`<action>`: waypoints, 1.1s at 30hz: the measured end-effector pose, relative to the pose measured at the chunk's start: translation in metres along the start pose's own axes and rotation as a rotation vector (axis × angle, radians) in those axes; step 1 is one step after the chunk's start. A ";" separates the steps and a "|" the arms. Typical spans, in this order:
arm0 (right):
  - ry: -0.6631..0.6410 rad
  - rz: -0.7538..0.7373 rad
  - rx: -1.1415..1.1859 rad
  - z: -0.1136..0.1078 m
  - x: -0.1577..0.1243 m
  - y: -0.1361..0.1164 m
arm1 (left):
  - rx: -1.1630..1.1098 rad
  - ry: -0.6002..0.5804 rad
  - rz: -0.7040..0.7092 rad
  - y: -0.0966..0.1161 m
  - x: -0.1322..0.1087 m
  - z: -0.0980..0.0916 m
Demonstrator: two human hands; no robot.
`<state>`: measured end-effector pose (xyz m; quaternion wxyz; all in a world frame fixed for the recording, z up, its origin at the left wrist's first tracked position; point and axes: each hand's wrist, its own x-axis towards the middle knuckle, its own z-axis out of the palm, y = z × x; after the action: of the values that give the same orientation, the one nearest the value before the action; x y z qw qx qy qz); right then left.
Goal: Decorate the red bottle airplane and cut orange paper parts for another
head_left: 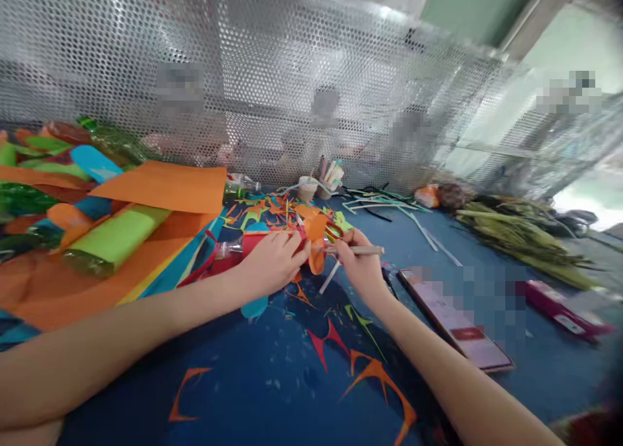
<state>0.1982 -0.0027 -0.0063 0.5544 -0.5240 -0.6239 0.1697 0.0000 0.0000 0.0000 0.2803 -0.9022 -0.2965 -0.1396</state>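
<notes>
My left hand (pixel 273 261) lies closed over a plastic bottle wrapped in red paper (pixel 253 241), which lies on its side on the blue table (pixel 272 381). An orange paper piece (pixel 316 238) hangs at the bottle's right end. My right hand (pixel 359 264) pinches a thin stick-like tool (pixel 363 250) that points right, just beside the orange piece. A white strip (pixel 329 277) juts down from under that hand.
Orange paper sheets (pixel 165 186), a green-wrapped bottle (pixel 114 238) and other wrapped bottles lie at left. Paper scraps (pixel 374 371) litter the table. Cups with tools (pixel 321 183) stand at the back by a perforated metal screen (pixel 292 76). Flat boxes (pixel 452 319) and green stalks (pixel 525 238) lie right.
</notes>
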 end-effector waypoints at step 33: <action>-0.013 0.035 0.047 -0.001 0.001 0.001 | -0.005 0.036 0.002 -0.001 -0.001 0.002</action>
<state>0.1993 -0.0015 -0.0063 0.5593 -0.5206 -0.6141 0.1975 -0.0012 0.0019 -0.0016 0.2833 -0.9007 -0.2900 -0.1563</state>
